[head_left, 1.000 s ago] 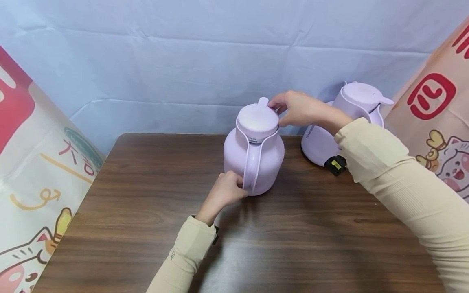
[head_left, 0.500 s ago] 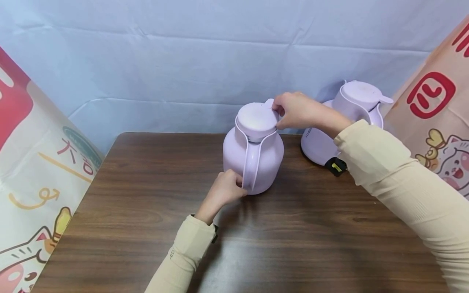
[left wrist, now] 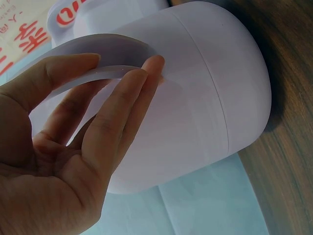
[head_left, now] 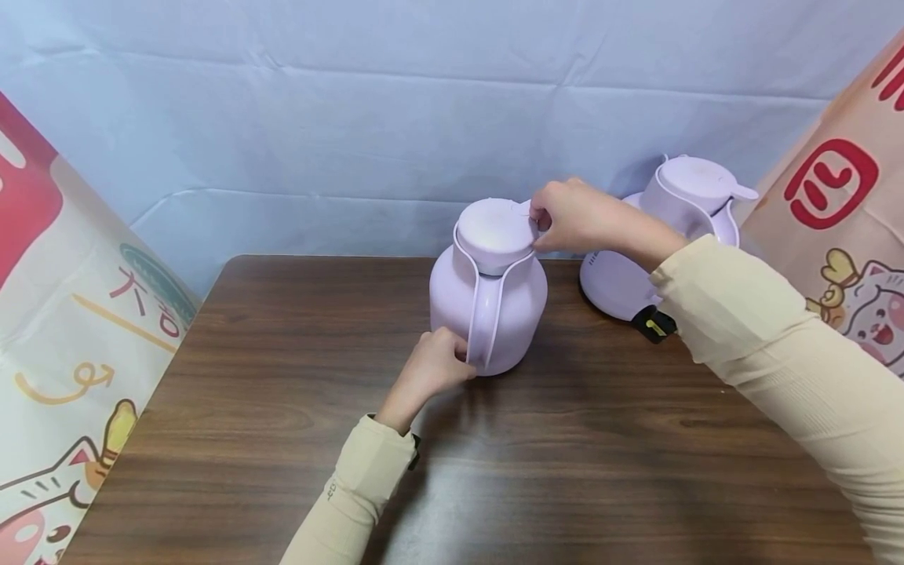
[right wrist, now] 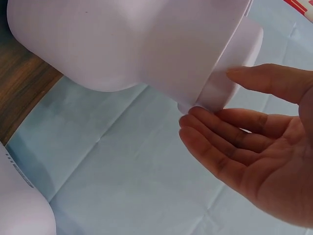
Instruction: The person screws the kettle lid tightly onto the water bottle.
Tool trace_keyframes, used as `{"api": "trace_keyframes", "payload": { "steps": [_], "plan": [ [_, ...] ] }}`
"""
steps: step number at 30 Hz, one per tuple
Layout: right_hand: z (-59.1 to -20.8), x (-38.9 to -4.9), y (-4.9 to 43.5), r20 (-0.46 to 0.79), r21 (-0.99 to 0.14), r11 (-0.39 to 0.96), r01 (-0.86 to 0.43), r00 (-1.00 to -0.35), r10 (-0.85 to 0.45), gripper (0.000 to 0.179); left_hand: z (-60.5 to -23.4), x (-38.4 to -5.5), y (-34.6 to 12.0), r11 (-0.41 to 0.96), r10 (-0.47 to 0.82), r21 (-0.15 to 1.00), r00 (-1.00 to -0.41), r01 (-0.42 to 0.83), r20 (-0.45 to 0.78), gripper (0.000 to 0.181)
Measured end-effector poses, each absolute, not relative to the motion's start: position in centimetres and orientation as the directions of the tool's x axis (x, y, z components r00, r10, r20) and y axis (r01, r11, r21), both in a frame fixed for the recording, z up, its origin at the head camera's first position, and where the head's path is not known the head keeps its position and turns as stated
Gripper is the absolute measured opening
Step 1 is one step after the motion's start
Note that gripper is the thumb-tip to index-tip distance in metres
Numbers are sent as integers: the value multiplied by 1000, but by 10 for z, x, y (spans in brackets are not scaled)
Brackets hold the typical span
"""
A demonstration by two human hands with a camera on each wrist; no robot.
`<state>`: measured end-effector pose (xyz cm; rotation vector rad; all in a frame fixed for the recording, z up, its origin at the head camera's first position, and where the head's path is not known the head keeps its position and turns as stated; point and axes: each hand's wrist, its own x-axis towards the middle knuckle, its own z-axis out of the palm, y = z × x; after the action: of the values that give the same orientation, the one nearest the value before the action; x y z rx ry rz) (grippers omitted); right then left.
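A lilac jug (head_left: 519, 302) stands upright near the far edge of the brown table (head_left: 600, 439). My left hand (head_left: 452, 355) grips its curved handle (head_left: 487, 318) low down. In the left wrist view that hand (left wrist: 132, 68) has the thumb over the handle (left wrist: 98, 46) and the fingers under it against the jug's body (left wrist: 205, 93). My right hand (head_left: 540, 220) pinches the right rim of the round lid (head_left: 493, 226). In the right wrist view the right hand (right wrist: 215, 98) has its thumb and fingers on either side of the lid's rim (right wrist: 227, 68).
A second lilac jug (head_left: 688, 188) stands behind my right forearm at the back right. Printed banners lean at the left (head_left: 63, 314) and right (head_left: 840, 196) sides of the table. A blue cloth (head_left: 353, 133) hangs behind.
My right hand has turned on the lid and shifted slightly right and down; the lid's tab, seen at the back before, is now under the fingers. The left hand has stayed on the handle.
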<state>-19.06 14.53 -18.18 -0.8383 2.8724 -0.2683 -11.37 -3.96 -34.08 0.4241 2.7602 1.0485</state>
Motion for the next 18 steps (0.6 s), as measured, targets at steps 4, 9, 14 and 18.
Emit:
{"api": "trace_keyframes", "payload": {
  "steps": [4,9,14,18],
  "plan": [
    [-179,-193,151,-124,-241,824,-513,-826,-551,19,-342,-114,-40,717,317,664,-948,210,-42,33],
    [-175,-199,158,-153,-265,837,-478,-836,-526,23,-342,-114,-40,717,313,665,-949,210,-39,32],
    [-173,-204,163,-130,-262,857,-444,-863,-488,24,-343,-114,-39,717,311,667,-949,203,-45,31],
    [-175,-207,165,-137,-267,871,-413,-878,-459,36,-343,-114,-39,718,312,665,-949,205,-44,33]
  ]
}}
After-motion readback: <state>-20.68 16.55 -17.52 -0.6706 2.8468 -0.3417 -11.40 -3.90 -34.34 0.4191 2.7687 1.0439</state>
